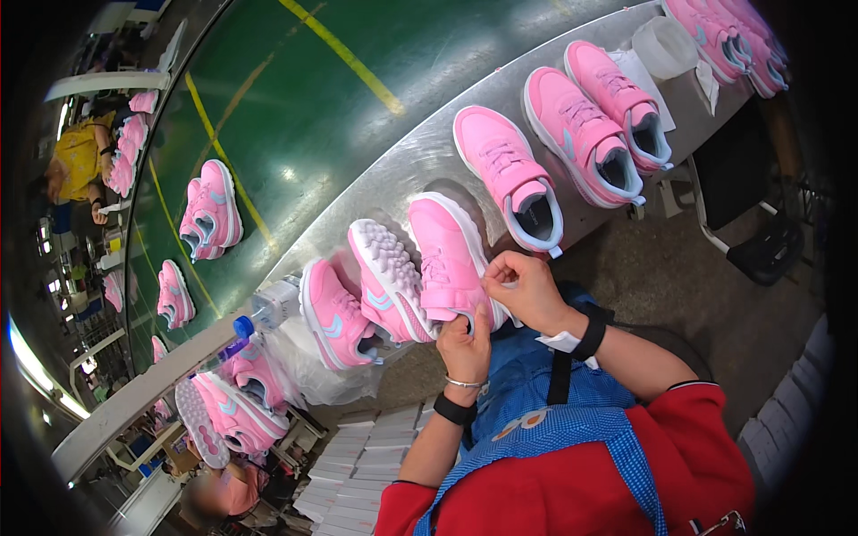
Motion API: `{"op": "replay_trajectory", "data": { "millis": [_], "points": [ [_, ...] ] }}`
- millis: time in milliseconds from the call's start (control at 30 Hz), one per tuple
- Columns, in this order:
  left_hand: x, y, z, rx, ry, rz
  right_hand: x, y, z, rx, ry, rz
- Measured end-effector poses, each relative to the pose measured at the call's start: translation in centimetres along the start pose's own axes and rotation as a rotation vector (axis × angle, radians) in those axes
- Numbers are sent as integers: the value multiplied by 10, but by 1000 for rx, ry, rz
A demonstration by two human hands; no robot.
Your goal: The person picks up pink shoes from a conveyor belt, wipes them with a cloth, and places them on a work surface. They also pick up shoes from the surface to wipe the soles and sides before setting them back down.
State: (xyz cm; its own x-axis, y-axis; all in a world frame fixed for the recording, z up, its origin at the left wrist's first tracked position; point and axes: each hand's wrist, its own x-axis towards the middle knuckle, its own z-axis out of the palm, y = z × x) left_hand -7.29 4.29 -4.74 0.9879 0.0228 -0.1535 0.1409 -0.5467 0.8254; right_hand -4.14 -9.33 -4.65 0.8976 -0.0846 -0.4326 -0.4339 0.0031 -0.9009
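Both my hands work on one pink sneaker point(447, 259) standing at the near edge of a metal bench point(411, 165). My left hand point(465, 344) grips its heel from below. My right hand point(525, 288) pinches the collar at the shoe's opening. Just left of it, another pink sneaker point(386, 279) lies on its side with its white sole showing, and a third point(332, 314) leans beside that one. I wear red sleeves and a blue apron.
Three more pink sneakers point(572, 125) stand in a row to the right on the bench, near a white tub point(663, 45). Beyond runs a green conveyor belt point(295, 98) carrying pink shoes point(211, 210). A water bottle point(264, 313) lies left. White boxes point(357, 460) are stacked below.
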Motion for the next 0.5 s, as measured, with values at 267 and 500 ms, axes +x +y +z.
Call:
{"op": "replay_trajectory", "data": {
  "millis": [267, 500],
  "points": [
    [0, -1, 3, 58, 1, 20, 4, 0, -5, -22, -23, -24],
    [2, 1, 3, 92, 11, 46, 7, -3, -4, -24, -61, 15]
  ]
}}
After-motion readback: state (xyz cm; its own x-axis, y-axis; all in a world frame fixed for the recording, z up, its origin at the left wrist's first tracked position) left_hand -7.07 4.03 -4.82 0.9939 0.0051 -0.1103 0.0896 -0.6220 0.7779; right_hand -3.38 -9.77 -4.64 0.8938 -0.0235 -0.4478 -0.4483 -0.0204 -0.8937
